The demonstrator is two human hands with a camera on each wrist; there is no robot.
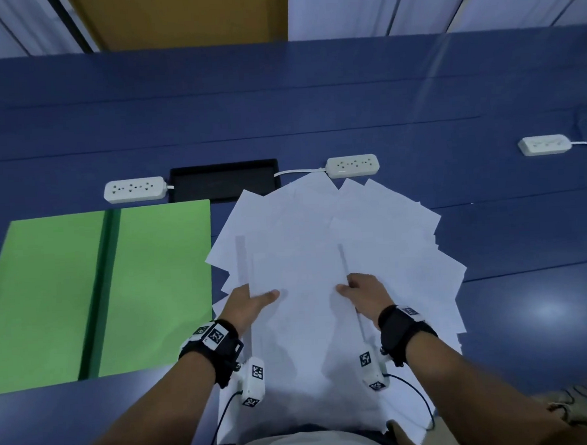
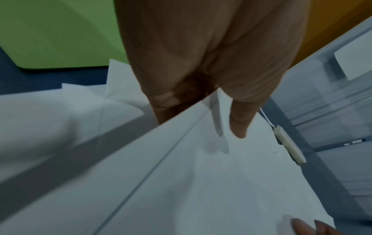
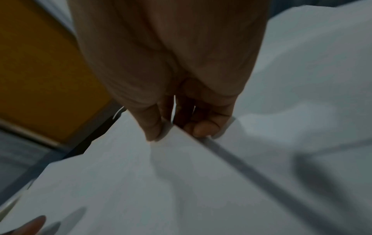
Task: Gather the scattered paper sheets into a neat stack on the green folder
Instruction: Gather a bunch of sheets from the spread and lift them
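Several white paper sheets (image 1: pixel 370 225) lie fanned out on the blue table in front of me. A top sheet (image 1: pixel 298 266) is lifted off the pile, held by both side edges. My left hand (image 1: pixel 255 297) pinches its left edge, thumb on top and fingers underneath. My right hand (image 1: pixel 355 289) pinches its right edge the same way. The left wrist view shows the thumb (image 2: pixel 240 120) lying on the sheet (image 2: pixel 201 182). The right wrist view shows thumb and fingertips (image 3: pixel 203 129) gripping the sheet's edge (image 3: pixel 161 182). An open green folder (image 1: pixel 159 280) lies flat to the left of the pile.
A black tray (image 1: pixel 223 181) sits behind the folder and the papers. White power strips (image 1: pixel 134 189) (image 1: pixel 352 165) flank it, and a third power strip (image 1: pixel 544 144) lies far right. The blue table (image 1: pixel 279 104) stretches far behind.
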